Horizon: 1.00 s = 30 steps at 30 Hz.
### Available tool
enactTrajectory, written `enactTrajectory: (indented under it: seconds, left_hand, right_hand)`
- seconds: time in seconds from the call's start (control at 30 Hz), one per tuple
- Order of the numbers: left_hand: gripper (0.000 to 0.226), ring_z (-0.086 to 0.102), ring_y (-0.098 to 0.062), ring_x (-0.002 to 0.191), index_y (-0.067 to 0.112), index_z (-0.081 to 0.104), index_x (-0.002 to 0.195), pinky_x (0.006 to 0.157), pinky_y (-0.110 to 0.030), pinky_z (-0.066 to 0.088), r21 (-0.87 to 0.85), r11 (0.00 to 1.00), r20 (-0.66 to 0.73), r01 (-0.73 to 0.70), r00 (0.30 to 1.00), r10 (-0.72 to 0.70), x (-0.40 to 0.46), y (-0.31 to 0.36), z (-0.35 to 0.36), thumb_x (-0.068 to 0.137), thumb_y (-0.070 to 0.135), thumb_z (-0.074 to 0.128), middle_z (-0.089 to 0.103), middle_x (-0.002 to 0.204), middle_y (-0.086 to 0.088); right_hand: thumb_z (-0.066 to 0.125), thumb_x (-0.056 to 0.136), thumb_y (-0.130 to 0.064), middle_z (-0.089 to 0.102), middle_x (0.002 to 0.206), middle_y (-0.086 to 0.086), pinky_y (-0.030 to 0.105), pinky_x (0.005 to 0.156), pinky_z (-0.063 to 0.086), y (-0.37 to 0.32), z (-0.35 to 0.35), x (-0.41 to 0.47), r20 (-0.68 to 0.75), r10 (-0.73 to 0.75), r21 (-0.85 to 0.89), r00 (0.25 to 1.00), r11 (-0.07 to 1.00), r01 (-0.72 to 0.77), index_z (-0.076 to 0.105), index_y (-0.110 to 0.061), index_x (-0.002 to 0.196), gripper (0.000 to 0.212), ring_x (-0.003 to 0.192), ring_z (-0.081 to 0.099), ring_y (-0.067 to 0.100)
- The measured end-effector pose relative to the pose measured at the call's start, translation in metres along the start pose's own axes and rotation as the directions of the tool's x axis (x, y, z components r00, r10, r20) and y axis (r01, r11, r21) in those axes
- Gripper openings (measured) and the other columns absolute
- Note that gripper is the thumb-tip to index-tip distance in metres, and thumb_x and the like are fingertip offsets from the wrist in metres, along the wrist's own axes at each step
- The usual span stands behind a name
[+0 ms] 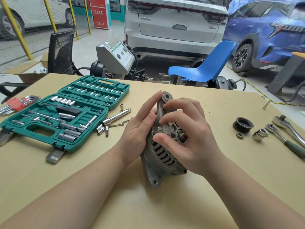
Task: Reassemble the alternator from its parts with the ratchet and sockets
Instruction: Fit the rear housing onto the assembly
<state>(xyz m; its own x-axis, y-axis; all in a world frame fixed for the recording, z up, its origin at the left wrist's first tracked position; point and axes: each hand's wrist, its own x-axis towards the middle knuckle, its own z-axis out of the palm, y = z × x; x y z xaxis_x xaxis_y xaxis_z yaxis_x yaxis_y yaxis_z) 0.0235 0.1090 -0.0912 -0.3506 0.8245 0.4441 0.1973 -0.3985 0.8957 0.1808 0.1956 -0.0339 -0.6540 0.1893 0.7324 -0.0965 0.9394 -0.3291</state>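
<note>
Head cam: both hands (143, 124) on alternator (162, 156).

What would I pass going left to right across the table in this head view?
Red hex key set → green socket case → loose extension bar → alternator held between both hands → black pulley → nut → large socket → green-handled ratchet.
</note>
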Motion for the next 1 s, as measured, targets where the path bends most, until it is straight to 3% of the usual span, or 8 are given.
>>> enactTrajectory:
  seconds: [0.1,0.2,0.4,0.5,0.67,0.73,0.87,1.0]
  left_hand:
    - [0.048,0.05,-0.025,0.152,0.043,0.04,0.165,0.125,-0.058,0.032,-0.012,1.0,0.015,0.002,1.0,-0.001,0.001,0.0,0.0,0.117,0.046,0.042,0.059,0.159,0.0]
    - [0.05,0.05,-0.027,0.152,0.043,0.04,0.164,0.126,-0.062,0.029,-0.029,1.0,0.008,0.001,1.0,-0.001,0.002,-0.002,0.0,0.115,0.049,0.044,0.06,0.158,-0.002]
    - [0.05,0.051,-0.026,0.152,0.041,0.04,0.165,0.124,-0.055,0.033,-0.047,0.999,0.001,-0.006,1.0,0.006,0.001,-0.003,0.002,0.116,0.046,0.045,0.059,0.159,-0.001]
    - [0.05,0.051,-0.026,0.151,0.041,0.041,0.165,0.125,-0.05,0.037,-0.058,0.998,0.006,-0.011,1.0,0.012,0.001,-0.003,0.002,0.115,0.045,0.046,0.057,0.161,0.0]
    - [0.049,0.049,-0.027,0.153,0.038,0.04,0.166,0.127,-0.055,0.035,-0.036,0.999,0.004,-0.035,0.999,0.036,0.002,-0.004,0.002,0.117,0.036,0.041,0.056,0.162,-0.002]
    - [0.051,0.051,-0.028,0.152,0.038,0.037,0.167,0.127,-0.053,0.036,-0.026,0.999,0.021,-0.028,0.999,0.029,0.003,-0.003,0.002,0.116,0.042,0.042,0.059,0.159,-0.005]
    - [0.066,0.056,-0.025,0.147,0.033,0.029,0.171,0.117,-0.032,0.046,-0.009,0.999,0.067,-0.053,0.996,0.054,0.002,0.001,0.002,0.111,0.057,0.047,0.064,0.153,-0.007]
    - [0.074,0.059,-0.018,0.141,0.041,0.027,0.17,0.118,-0.038,0.045,0.084,0.994,0.059,-0.068,0.996,0.063,0.003,-0.002,0.001,0.105,0.069,0.049,0.065,0.15,0.004]
  right_hand:
    - [0.079,0.088,-0.018,0.061,0.126,0.005,0.046,0.103,0.043,0.001,-0.004,-0.001,0.032,-0.021,0.023,0.999,1.0,0.02,0.078,-0.015,0.109,0.021,0.126,0.048,0.036]
    - [0.078,0.089,-0.015,0.062,0.125,0.006,0.047,0.104,0.042,0.003,-0.003,0.0,0.028,-0.011,0.026,1.0,1.0,0.01,0.08,-0.016,0.105,0.017,0.125,0.048,0.036]
    - [0.081,0.087,-0.022,0.065,0.12,0.002,0.044,0.1,0.044,0.002,0.0,0.001,-0.012,0.069,0.054,0.998,0.996,-0.068,0.08,-0.015,0.092,0.009,0.123,0.049,0.032]
    - [0.086,0.082,-0.033,0.065,0.117,-0.004,0.032,0.099,0.043,-0.003,0.004,0.004,-0.067,0.155,0.043,0.986,0.987,-0.153,0.076,-0.015,0.081,0.02,0.118,0.052,0.025]
    - [0.077,0.09,-0.024,0.064,0.121,-0.005,0.036,0.101,0.044,-0.002,-0.001,0.0,-0.028,0.113,0.126,0.993,0.986,-0.109,0.08,-0.024,0.105,0.016,0.122,0.053,0.027]
    - [0.073,0.093,-0.02,0.065,0.121,-0.004,0.038,0.099,0.045,0.001,-0.001,-0.001,-0.027,0.106,0.137,0.994,0.985,-0.102,0.081,-0.023,0.102,0.013,0.122,0.053,0.029]
    - [0.074,0.092,-0.019,0.066,0.12,-0.004,0.041,0.099,0.046,0.004,0.001,-0.001,-0.045,0.107,0.082,0.993,0.991,-0.103,0.08,-0.019,0.097,0.008,0.12,0.055,0.029]
    - [0.074,0.093,-0.019,0.065,0.12,-0.002,0.041,0.099,0.046,0.007,0.0,-0.001,-0.032,0.081,0.045,0.996,0.996,-0.079,0.078,-0.017,0.101,0.009,0.12,0.056,0.03]
